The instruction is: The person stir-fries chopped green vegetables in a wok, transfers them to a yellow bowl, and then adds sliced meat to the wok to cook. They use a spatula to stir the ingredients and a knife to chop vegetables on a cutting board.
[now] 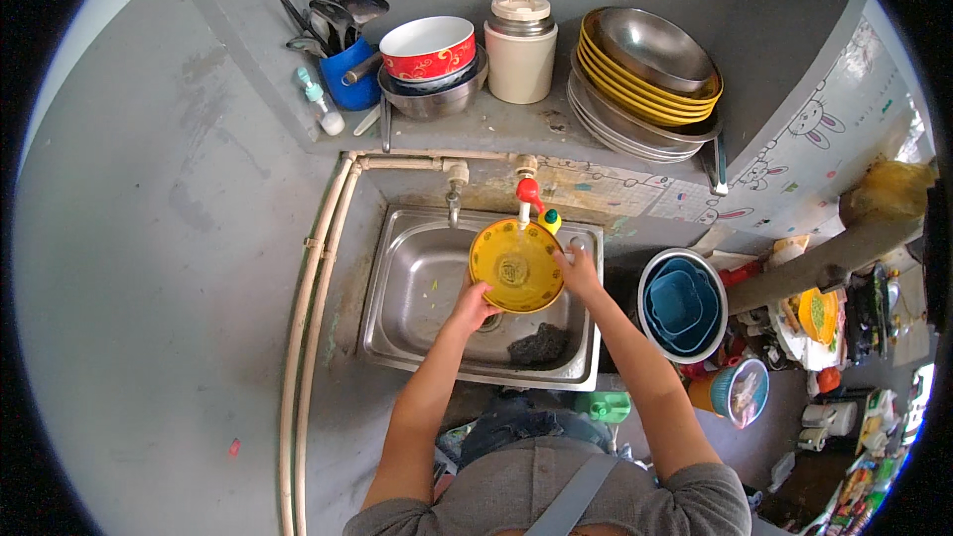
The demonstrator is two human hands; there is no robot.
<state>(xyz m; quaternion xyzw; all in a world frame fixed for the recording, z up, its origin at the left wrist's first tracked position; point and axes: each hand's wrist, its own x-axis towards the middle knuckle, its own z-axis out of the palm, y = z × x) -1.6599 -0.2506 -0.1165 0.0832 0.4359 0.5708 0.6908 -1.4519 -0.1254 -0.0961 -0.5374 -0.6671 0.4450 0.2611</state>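
A yellow patterned bowl (528, 286) is held up over the stainless steel sink (417, 298), under a tap with a red handle (528, 192). Water seems to run from its spout into the bowl. My left hand (475, 304) grips the bowl's lower left rim, thumb on the inner side. On the right rim my right hand (579, 272) has hold, with its fingers partly hidden behind the bowl. Dark scouring material (540, 345) lies in the sink at the lower right. Behind the bowl stands a yellow bottle with a green cap (550, 219).
Above the sink, a ledge (514, 123) carries a blue utensil holder (351, 74), a red bowl stack (428, 52), a cream thermos (521, 63) and stacked yellow plates (648, 100). A metal tap (453, 201) juts out left. Basins (681, 305) stand to the right.
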